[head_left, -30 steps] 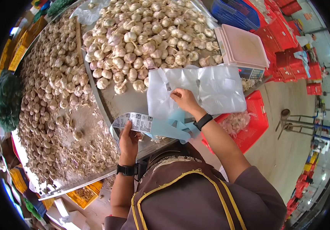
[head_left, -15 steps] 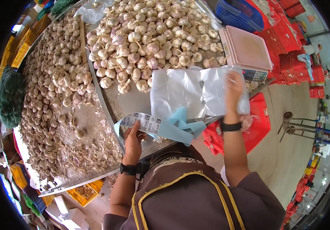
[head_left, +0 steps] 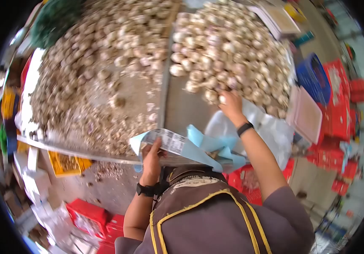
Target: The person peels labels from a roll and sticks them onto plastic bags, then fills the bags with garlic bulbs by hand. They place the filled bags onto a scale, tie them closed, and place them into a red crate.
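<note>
My left hand point(head_left: 152, 157) pinches a strip of printed labels point(head_left: 171, 142) on pale blue backing paper, above the table's front edge. The loose, curled end of the blue backing point(head_left: 228, 146) trails to the right. My right hand point(head_left: 233, 106) is at the near edge of a pile of pale garlic bulbs point(head_left: 233, 51), fingers bent. A small whitish spot shows at its fingertips; blur hides whether it is a garlic bulb or something else. Beneath my right forearm lie clear plastic bags point(head_left: 271, 131), crumpled over the table's corner.
Left of a metal divider point(head_left: 164, 97) spread darker garlic bulbs point(head_left: 84, 63) and loose skins. A scale with a pink top point(head_left: 304, 112) stands at the right, beside a blue basket point(head_left: 313, 78) and red crates point(head_left: 336, 84). A yellow crate point(head_left: 67, 164) sits below the table.
My right hand has moved from over the plastic bags to the edge of the garlic pile. The bags look more crumpled. My left hand keeps the label strip. The view has turned.
</note>
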`<state>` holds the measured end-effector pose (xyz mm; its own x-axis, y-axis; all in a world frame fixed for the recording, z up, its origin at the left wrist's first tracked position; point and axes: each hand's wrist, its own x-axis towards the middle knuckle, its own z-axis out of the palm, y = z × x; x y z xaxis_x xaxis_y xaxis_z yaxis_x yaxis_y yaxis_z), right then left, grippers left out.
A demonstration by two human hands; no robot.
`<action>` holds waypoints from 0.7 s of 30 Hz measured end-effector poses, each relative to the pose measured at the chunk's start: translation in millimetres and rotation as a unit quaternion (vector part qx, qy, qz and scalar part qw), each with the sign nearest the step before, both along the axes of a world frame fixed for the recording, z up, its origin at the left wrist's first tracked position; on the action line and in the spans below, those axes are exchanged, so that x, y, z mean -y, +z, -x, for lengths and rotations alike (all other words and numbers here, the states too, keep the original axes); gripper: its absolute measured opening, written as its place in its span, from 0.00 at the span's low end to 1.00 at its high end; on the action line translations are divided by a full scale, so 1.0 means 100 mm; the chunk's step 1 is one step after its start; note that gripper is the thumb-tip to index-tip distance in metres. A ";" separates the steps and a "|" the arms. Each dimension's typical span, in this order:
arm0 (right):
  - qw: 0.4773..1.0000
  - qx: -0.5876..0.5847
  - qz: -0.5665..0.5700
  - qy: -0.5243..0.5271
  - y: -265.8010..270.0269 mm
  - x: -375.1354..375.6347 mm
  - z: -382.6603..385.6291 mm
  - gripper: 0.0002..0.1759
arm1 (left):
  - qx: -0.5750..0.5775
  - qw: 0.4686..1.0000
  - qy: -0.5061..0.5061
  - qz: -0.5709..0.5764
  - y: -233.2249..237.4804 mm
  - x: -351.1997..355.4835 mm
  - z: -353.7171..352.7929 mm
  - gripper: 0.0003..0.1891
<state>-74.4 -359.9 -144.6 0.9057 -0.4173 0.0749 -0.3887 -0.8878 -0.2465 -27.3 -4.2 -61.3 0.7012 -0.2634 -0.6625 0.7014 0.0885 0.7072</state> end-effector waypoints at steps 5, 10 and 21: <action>0.927 0.273 -0.252 -0.053 0.32 -0.17 -0.28 0.23 | 0.016 0.998 -0.028 -0.056 -0.09 -0.37 0.01 0.19; 0.693 0.346 -0.605 -0.183 0.76 -1.10 -1.09 0.19 | 0.008 0.998 0.041 0.051 -0.16 -0.63 -0.03 0.18; 0.701 0.054 -0.612 0.361 1.98 -3.68 -2.07 0.36 | -0.007 0.992 0.123 0.041 0.22 -1.14 -0.23 0.17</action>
<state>132.3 7.7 53.7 0.9304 0.3365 0.1455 0.1333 0.0591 -0.9893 -3.9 109.6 -38.9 0.7419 -0.1385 -0.6561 0.6611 0.3147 0.6811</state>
